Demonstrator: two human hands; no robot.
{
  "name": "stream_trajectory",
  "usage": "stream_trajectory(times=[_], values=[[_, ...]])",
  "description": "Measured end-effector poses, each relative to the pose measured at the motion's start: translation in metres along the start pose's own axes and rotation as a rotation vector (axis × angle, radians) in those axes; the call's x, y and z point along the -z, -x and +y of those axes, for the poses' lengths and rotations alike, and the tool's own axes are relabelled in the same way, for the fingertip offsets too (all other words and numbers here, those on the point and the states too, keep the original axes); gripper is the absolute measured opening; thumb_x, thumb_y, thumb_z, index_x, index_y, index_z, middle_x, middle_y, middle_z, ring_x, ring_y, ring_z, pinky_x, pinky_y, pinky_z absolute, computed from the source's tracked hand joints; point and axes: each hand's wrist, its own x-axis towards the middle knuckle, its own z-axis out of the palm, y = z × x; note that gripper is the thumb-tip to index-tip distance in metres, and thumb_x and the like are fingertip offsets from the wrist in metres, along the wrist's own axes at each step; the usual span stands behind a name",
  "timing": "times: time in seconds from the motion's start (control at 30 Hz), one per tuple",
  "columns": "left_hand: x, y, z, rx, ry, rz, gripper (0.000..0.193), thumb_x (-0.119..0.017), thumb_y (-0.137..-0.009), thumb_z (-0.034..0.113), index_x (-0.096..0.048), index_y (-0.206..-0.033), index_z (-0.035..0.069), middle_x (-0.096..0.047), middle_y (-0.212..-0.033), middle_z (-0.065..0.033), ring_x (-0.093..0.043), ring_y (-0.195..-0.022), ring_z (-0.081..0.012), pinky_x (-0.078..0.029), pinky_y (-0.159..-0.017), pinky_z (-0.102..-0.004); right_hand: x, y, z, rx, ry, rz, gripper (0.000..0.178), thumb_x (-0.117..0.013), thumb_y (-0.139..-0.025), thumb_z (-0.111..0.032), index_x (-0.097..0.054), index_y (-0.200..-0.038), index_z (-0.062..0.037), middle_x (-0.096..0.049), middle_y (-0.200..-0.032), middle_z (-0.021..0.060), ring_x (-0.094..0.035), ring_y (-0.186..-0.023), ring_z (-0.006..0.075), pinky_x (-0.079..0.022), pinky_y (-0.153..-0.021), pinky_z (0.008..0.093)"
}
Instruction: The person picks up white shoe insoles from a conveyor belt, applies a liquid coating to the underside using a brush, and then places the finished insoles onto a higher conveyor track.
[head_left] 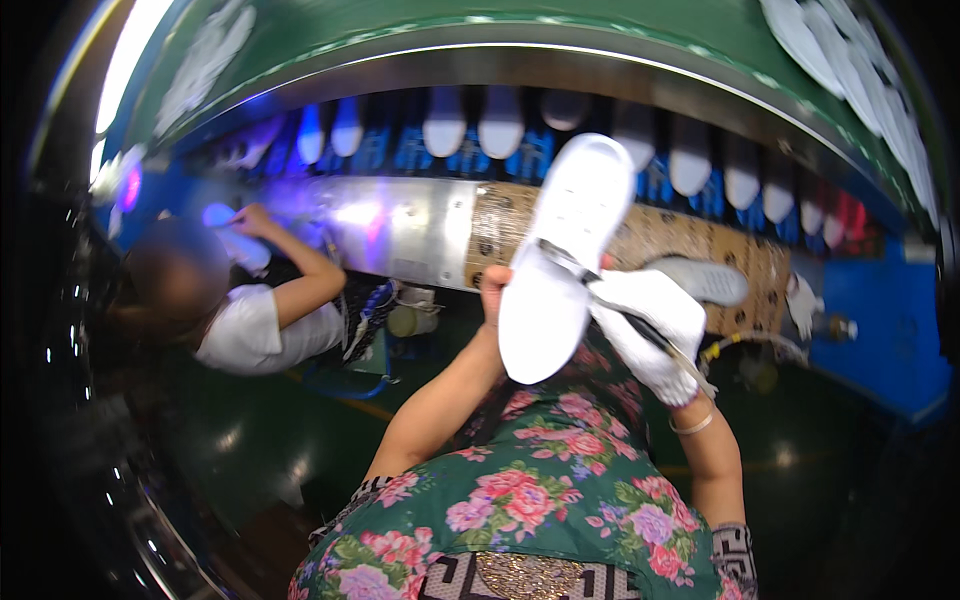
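A white shoe sole (545, 325) is held up in front of me, tilted, its far end pointing up and right. My left hand (492, 300), bare, grips its left edge with the thumb showing; the other fingers are hidden under the sole. My right hand (655, 325), in a white knitted glove, is closed around a slim brush (650, 333) with a pale handle end. The dark brush tip reaches across the middle of the sole and appears to touch it. A grey-white sole (705, 280) lies on the bench just beyond my right hand.
The narrow bench (415, 235) is part metal, part wrapped brown board. Behind it, several white soles (500, 125) stand in a row on a rack under a green shelf (480, 30). A co-worker (265, 315) sits to the left, handling a sole. A blue panel (880, 330) is at right.
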Motion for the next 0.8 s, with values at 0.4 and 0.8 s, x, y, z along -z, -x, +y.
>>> stream_trajectory(times=[0.4,0.8], values=[[-0.014,-0.022,-0.046,-0.156,-0.229,0.219,0.103,-0.056,-0.074,0.082,-0.034,-0.15,0.015,-0.047,-0.144,-0.0109,-0.046,-0.133,-0.0309,-0.038,-0.111,-0.0494,0.013,-0.022,-0.002,0.186,0.152,0.22,0.029,-0.073,-0.077,-0.005,-0.073,-0.105,-0.0042,-0.072,-0.1,0.0134,-0.07,-0.089,0.0292,-0.055,-0.079,0.0362],[0.012,-0.028,-0.051,-0.116,-0.247,0.208,0.102,-0.06,-0.074,0.078,-0.038,-0.146,0.01,-0.05,-0.14,-0.0145,-0.051,-0.128,-0.03,-0.04,-0.11,-0.0481,-0.001,-0.015,-0.007,0.0,-0.131,0.347,0.025,-0.074,-0.076,-0.002,-0.073,-0.101,-0.0025,-0.072,-0.095,0.011,-0.07,-0.086,0.0232,-0.055,-0.076,0.0335]])
